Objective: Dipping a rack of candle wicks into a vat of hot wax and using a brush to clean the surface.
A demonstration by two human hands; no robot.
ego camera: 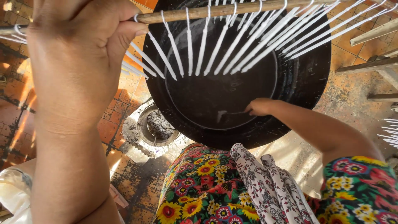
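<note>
The left hand [78,37] is clenched around a wooden stick [215,10] hung with thin white candles [232,45], held level above a big black pan [298,79]. The right hand [259,107] reaches into the pan, fingers pinching a small tool [232,113] in the liquid

Below me I see an orange tiled floor [124,120], stained dark in patches and lit by sun; on it stands a small round stove [157,126] with grey ash inside and a pale, crusted rim; at the bottom lies cloth printed with sunflowers [195,195] on dark green, and beside it a white cloth with dark red flowers [265,186]; at the right edge I make out pale wooden slats [373,64]; at lower left, a white bag [14,193].
</note>
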